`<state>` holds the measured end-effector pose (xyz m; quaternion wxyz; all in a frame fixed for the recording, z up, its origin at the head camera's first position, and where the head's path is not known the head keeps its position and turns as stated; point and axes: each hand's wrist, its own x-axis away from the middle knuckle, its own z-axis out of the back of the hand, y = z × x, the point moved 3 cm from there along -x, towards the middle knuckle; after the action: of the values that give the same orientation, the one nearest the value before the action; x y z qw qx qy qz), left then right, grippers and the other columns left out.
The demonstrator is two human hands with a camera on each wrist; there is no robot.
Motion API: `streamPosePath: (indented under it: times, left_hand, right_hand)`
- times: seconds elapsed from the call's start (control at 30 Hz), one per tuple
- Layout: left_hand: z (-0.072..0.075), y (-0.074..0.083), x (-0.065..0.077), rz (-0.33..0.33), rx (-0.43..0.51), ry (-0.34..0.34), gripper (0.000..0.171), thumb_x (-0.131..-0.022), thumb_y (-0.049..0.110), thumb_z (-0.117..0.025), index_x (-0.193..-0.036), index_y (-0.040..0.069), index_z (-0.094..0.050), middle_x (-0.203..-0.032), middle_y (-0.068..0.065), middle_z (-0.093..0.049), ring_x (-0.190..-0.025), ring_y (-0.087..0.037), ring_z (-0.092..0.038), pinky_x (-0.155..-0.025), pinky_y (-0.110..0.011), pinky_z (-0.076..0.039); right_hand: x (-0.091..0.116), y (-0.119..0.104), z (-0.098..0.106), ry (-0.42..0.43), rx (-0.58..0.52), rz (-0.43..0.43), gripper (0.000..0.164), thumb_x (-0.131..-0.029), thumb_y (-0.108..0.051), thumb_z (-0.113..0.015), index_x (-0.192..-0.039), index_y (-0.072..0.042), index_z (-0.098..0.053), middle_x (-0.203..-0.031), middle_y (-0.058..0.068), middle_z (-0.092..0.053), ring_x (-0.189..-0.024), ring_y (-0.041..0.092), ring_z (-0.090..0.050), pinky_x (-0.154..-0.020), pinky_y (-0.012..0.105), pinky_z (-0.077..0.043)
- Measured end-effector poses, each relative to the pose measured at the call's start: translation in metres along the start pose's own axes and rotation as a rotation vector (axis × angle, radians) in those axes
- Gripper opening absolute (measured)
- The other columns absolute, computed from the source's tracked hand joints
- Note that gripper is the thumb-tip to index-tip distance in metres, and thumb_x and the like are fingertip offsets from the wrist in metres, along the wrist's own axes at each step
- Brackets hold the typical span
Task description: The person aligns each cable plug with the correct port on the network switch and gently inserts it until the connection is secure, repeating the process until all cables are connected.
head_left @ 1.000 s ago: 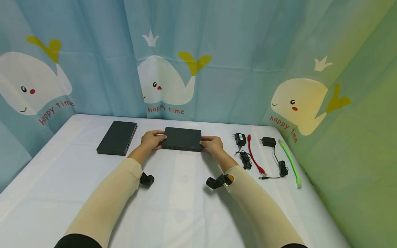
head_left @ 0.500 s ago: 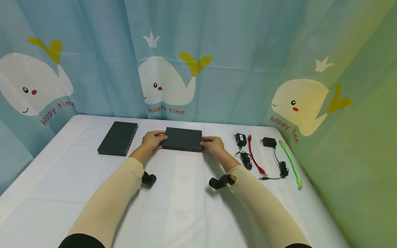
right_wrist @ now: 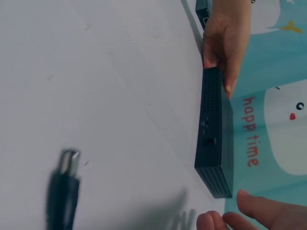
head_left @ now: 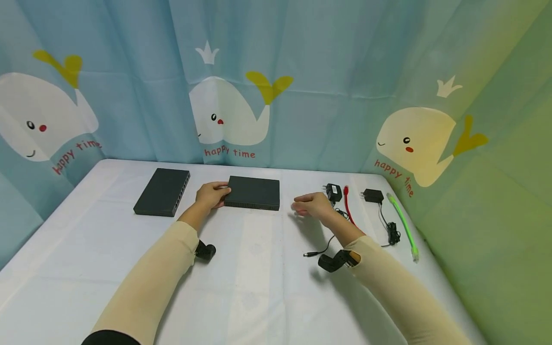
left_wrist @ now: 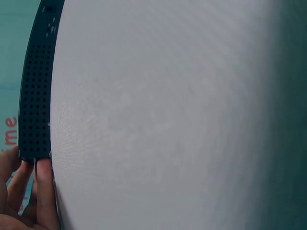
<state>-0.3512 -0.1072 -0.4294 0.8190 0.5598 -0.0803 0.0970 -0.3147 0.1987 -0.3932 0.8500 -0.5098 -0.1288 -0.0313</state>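
My left hand [head_left: 212, 195] grips the left end of a flat black network switch [head_left: 252, 193], thumb on top and fingers below. In the left wrist view its fingers [left_wrist: 44, 187] are at the end of the switch's perforated front. A short gap separates my right hand [head_left: 316, 206] from the switch's right end; its fingers point left and nothing shows between them. A black power cord's barrel plug [head_left: 310, 254] lies near the right wrist and looms large in the right wrist view. Its adapter [head_left: 334, 192] is behind that hand.
A second black network switch [head_left: 161, 192] with a row of ports lies at the left. Toward the right are a red network cable [head_left: 348, 206], another power adapter [head_left: 373, 195] with bundled cord, and a green network cable [head_left: 403, 225]. A whale-print curtain [head_left: 327, 96] hangs behind the white table.
My right hand has let go of the switch and moved right. The near adapter's cord has shifted, its plug now out to the left. The left hand stays in place.
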Motion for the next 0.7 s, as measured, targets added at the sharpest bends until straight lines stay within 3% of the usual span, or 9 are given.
streamPosePath:
  times: [0.17, 0.43, 0.7]
  left_hand:
    - [0.001, -0.001, 0.001, 0.002, 0.009, -0.006, 0.042, -0.099, 0.028, -0.062, -0.14, 0.019, -0.058, -0.136, -0.011, -0.058, -0.102, -0.019, -0.062, -0.067, -0.017, -0.058]
    - [0.001, -0.001, 0.001, 0.0, 0.002, -0.01, 0.042, -0.099, 0.028, -0.061, -0.14, 0.019, -0.057, -0.137, -0.011, -0.057, -0.11, -0.024, -0.062, -0.072, -0.02, -0.059]
    - [0.0, -0.002, -0.002, 0.011, 0.007, -0.005, 0.042, -0.099, 0.029, -0.062, -0.14, 0.02, -0.058, -0.138, -0.011, -0.057, -0.113, -0.025, -0.062, -0.075, -0.022, -0.06]
  right_hand:
    - [0.014, 0.006, 0.013, -0.024, 0.086, -0.016, 0.04, -0.093, -0.016, -0.069, -0.127, 0.004, -0.064, -0.12, 0.018, -0.069, -0.086, 0.009, -0.071, -0.086, 0.028, -0.059]
    - [0.039, 0.015, 0.023, -0.107, 0.205, 0.049, 0.037, -0.091, -0.016, -0.072, -0.121, 0.005, -0.068, -0.118, 0.016, -0.07, -0.092, 0.015, -0.07, -0.084, 0.03, -0.059]
    - [0.06, 0.015, 0.026, -0.197, 0.402, 0.096, 0.029, -0.082, -0.012, -0.081, -0.108, -0.002, -0.075, -0.097, 0.008, -0.076, -0.093, 0.016, -0.069, -0.084, 0.034, -0.058]
